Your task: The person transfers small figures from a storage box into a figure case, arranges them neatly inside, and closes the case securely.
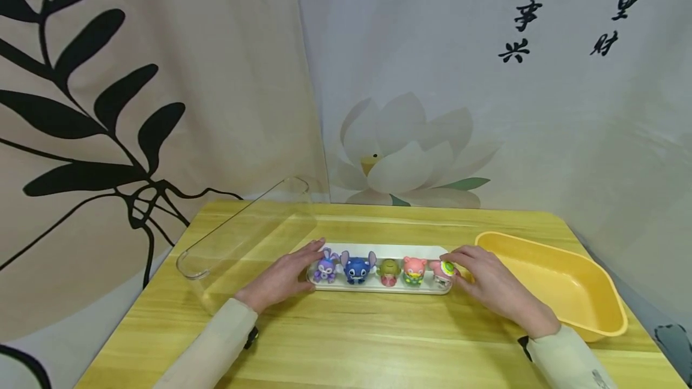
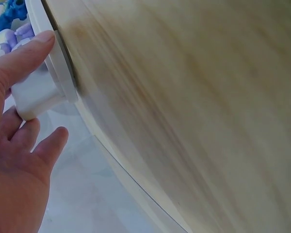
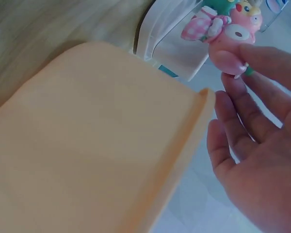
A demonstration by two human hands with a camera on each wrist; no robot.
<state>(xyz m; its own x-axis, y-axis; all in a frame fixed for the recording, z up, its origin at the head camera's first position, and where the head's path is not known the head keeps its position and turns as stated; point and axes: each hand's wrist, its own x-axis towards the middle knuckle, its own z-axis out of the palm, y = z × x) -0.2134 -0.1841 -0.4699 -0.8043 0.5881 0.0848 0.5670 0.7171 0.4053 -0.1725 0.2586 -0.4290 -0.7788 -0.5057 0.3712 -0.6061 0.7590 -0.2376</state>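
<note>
A long white display base (image 1: 389,251) lies on the wooden table with several small figurines in a row. My left hand (image 1: 281,278) grips its left end, thumb at the front (image 2: 34,51) and fingers behind, beside a purple long-eared figurine (image 1: 325,269). To the right of that stand a blue big-eared figurine (image 1: 357,270), a green one (image 1: 388,272) and a pink one with a green collar (image 1: 414,269). At the right end, my right hand (image 1: 494,284) pinches a pink figurine in a checked outfit (image 3: 228,48) between thumb and forefinger; its other fingers are bent loosely.
A yellow plastic tub (image 1: 546,275) stands at the right, close beside my right hand. On the left, a clear box-shaped cover (image 1: 238,215) stands behind my left forearm. Printed curtains hang at the table's back edge.
</note>
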